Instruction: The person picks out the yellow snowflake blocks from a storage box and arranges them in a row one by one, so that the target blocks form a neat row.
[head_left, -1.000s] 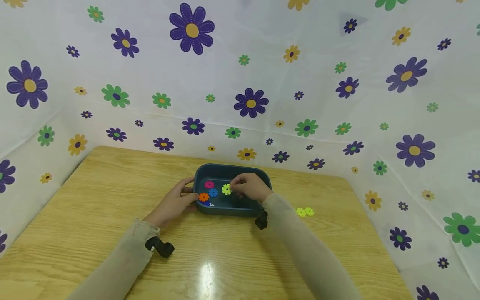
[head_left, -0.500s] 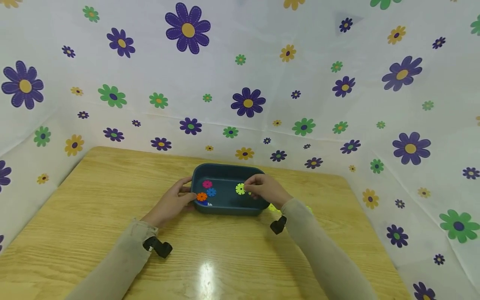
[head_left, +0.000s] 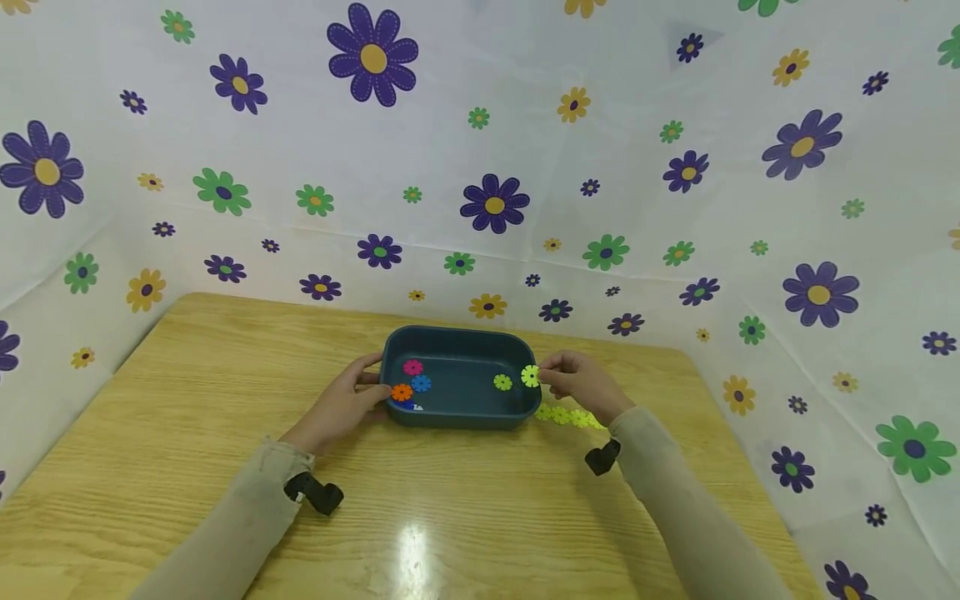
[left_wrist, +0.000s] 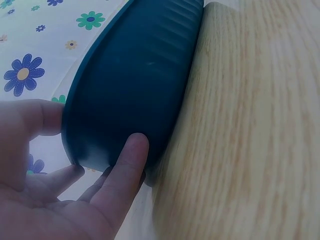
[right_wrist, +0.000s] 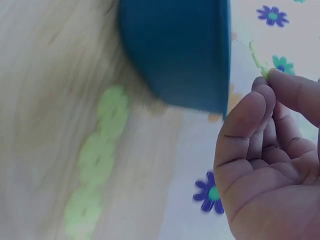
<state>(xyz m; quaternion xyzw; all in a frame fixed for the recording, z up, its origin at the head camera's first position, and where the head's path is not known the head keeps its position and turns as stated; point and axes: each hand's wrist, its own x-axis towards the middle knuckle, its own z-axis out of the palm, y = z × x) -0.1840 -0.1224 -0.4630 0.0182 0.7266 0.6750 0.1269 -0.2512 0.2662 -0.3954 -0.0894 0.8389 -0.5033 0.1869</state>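
Observation:
A dark blue plastic tray (head_left: pixel 457 419) stands on the table. My left hand (head_left: pixel 348 402) holds its left end, with the thumb at the rim; in the left wrist view, fingertips (left_wrist: pixel 134 147) touch the outer wall. Between thumb and fingertips my right hand (head_left: pixel 581 383) pinches a yellow-green snowflake disc (head_left: pixel 530 376), raised at the tray's right rim. The right wrist view shows that disc (right_wrist: pixel 257 57) edge-on. Inside the tray are a green disc (head_left: pixel 502 382), a pink disc (head_left: pixel 412 367), a blue disc (head_left: pixel 422 383) and an orange disc (head_left: pixel 402 392).
A chain of joined yellow-green discs (head_left: pixel 561 416) lies on the table right of the tray, partly hidden by the right sleeve. A flower-printed cloth (head_left: pixel 435 150) rises behind and at both sides of the wooden table (head_left: pixel 450 508).
My right hand has moved right with the pinched disc, from over the tray's middle to its right rim. The green disc in the tray has come into view. My left hand stays on the tray.

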